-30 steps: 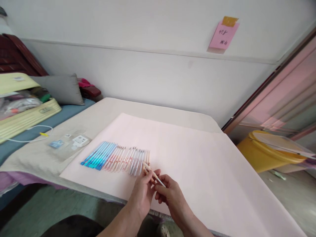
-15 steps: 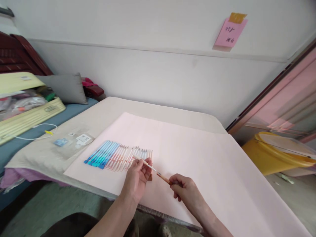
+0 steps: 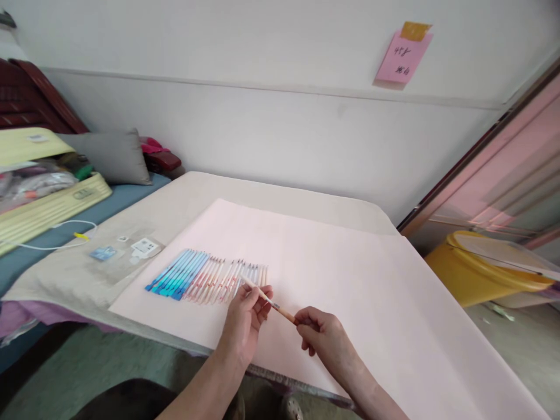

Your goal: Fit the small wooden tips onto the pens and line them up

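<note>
My left hand point(image 3: 245, 315) and my right hand point(image 3: 322, 335) both grip one thin pen point(image 3: 269, 300) with a pale barrel and an orange-brown rear end. The left fingers pinch its front part; the right fingers pinch the orange end. The pen slants over a pink paper sheet point(image 3: 350, 291). Just beyond my left hand lies a row of several pens point(image 3: 205, 280) side by side, blue ones at the left, pink and pale ones toward the right.
The sheet covers a table point(image 3: 192, 192) with a beige cloth. A clear plastic bag with labels point(image 3: 126, 251) lies left of the pens. A yellow case point(image 3: 48, 204) and grey pillow point(image 3: 118, 157) sit far left. A yellow bin point(image 3: 476, 268) stands at right.
My hands have drawn apart along the pen: the right hand slid out to the orange end, the left stayed near the front by the row.
</note>
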The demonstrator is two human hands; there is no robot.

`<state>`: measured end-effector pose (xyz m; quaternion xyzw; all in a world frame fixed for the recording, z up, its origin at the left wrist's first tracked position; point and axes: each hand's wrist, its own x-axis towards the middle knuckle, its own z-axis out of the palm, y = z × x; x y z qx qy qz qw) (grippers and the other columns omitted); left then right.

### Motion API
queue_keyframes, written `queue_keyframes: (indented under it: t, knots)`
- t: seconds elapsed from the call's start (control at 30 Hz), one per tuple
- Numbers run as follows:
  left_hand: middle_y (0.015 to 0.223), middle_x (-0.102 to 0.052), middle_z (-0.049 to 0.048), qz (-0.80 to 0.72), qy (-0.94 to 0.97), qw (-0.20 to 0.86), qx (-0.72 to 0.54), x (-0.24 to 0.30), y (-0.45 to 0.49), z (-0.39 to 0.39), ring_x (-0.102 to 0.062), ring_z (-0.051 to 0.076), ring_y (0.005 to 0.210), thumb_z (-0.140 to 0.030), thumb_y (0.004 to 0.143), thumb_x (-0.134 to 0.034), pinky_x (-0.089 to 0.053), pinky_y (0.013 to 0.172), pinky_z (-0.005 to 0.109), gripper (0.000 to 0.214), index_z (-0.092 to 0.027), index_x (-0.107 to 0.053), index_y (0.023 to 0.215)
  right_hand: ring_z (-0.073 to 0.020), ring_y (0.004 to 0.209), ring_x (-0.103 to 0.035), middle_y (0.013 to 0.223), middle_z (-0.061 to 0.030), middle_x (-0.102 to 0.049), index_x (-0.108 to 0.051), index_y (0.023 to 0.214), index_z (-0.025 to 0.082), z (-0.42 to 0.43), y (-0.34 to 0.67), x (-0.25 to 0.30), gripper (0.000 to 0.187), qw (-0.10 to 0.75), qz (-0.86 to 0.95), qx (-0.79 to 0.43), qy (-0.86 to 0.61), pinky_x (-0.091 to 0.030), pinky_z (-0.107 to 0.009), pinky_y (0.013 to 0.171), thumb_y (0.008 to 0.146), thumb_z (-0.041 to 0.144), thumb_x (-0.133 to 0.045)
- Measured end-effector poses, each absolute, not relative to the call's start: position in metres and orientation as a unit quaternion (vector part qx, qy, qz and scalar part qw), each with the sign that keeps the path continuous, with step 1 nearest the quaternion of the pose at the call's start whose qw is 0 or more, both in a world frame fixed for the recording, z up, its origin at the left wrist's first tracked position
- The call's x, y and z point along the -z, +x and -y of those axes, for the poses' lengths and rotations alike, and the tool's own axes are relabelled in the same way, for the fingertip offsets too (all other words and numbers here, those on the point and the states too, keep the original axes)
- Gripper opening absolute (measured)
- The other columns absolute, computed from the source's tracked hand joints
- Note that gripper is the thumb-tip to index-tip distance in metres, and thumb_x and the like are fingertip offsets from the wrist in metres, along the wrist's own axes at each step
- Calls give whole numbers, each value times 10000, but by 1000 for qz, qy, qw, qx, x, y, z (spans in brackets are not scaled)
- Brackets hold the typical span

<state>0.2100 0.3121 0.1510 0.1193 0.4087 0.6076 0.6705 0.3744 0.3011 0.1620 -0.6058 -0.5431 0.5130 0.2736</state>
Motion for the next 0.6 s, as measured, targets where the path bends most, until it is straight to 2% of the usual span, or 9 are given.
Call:
queue_keyframes:
  t: [0.2,0.6]
  knots:
    - [927,-650,58,-407,134,686,-588,-150,218,-307,-602,132,882,-312,734,-620,-472,782,258,185,-175,-579,851,-93,426,-506,473,50,-510,-590,734,175,-297,368,-159,145,303,541,-505,-600,-399,-196,394,677,204,-460]
    - [901,-653,58,-420,152,683,-578,-144,220,-304,-605,141,866,-331,742,-607,-471,776,279,220,-185,-562,901,-104,411,-490,445,41,-526,-598,767,151,-298,365,-154,155,324,499,-564,-573,-410,-224,409,685,242,-503]
